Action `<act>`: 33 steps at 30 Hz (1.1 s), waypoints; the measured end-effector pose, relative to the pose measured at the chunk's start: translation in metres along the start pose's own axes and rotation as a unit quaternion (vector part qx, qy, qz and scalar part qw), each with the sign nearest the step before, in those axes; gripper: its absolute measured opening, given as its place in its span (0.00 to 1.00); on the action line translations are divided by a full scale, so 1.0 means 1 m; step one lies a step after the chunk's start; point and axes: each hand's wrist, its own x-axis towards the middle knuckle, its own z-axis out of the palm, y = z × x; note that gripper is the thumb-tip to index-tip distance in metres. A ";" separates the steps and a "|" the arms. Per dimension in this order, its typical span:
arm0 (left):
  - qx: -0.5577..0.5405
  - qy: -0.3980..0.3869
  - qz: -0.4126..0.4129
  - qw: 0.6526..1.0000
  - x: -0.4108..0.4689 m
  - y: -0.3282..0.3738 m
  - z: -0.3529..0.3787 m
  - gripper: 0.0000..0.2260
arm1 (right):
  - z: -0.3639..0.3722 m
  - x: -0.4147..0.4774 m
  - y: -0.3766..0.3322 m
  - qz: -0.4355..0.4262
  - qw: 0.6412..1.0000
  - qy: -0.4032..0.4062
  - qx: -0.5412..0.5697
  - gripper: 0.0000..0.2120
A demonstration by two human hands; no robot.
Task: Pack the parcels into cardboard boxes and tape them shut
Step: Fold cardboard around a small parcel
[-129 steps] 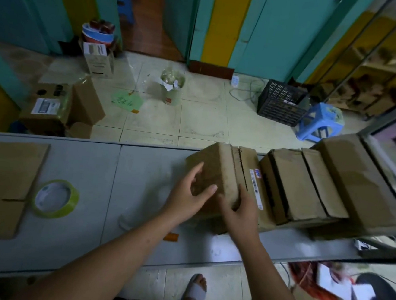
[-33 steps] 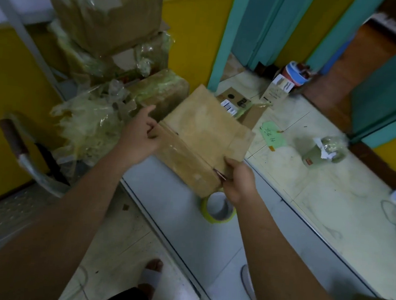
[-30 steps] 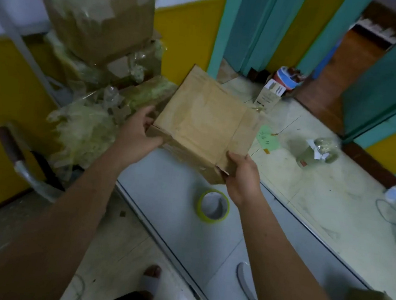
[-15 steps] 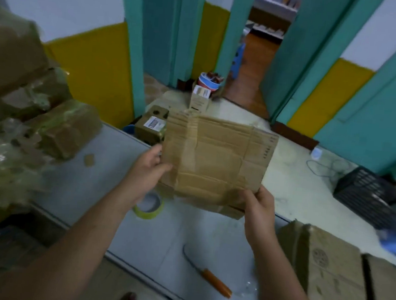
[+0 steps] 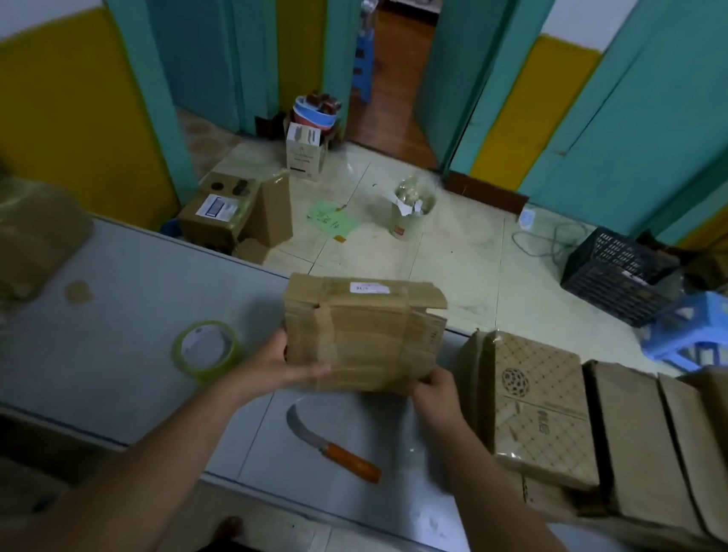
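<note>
You are holding the box (image 5: pixel 361 333) up over the middle of the counter (image 5: pixel 129 297), close to its far edge. Your left hand (image 5: pixel 282 366) is gripping the lower left corner, thumb lying across the front. Your right hand (image 5: pixel 435 394) is pinching the lower right corner with curled fingers. I cannot tell whether the bottom of the box is touching the counter.

The box looks used: old strips are crossing its face, and the flaps on the right side are standing loose and uneven. If you are squaring it up by those two corners only, a worn fold is likely to be giving way or tearing rather than opening cleanly, and the bottom may not be holding a parcel.

The knife (image 5: pixel 328 443) is lying bare just below your hands, near the near edge, blade curving toward your left. Lowering the box there is risking covering the blade, or putting your wrist onto it.

The box's top is sitting over the far edge, so a slip is probably sending it to the floor (image 5: pixel 467 250) beyond.

The parcels (image 5: pixel 537 399) at the right end are leaning on one another just beside your right hand; a nudge may be shifting the row. The tape (image 5: pixel 207 349) is lying to your left, apart from the box.
</note>
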 end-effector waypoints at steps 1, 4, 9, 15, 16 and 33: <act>-0.014 -0.012 0.000 1.000 -0.001 -0.003 0.001 0.50 | 0.000 0.000 0.009 0.015 1.000 -0.007 -0.007 0.05; -0.063 0.012 0.010 0.998 -0.004 -0.003 0.003 0.43 | 0.003 0.000 0.029 0.052 0.998 -0.032 -0.034 0.05; -0.141 0.116 0.031 0.983 0.000 0.007 0.004 0.23 | 0.009 -0.005 0.031 0.061 0.997 -0.028 -0.026 0.06; -0.203 0.123 0.030 0.971 0.007 0.012 0.013 0.14 | 0.009 -0.015 0.010 0.023 0.998 0.010 0.052 0.12; -0.213 0.114 0.025 0.970 0.007 0.011 0.013 0.14 | 0.005 -0.016 0.003 0.000 0.996 0.028 0.086 0.13; -0.108 0.103 -0.100 0.984 0.015 0.017 0.019 0.14 | -0.008 -0.004 -0.044 0.061 0.998 -0.001 0.002 0.14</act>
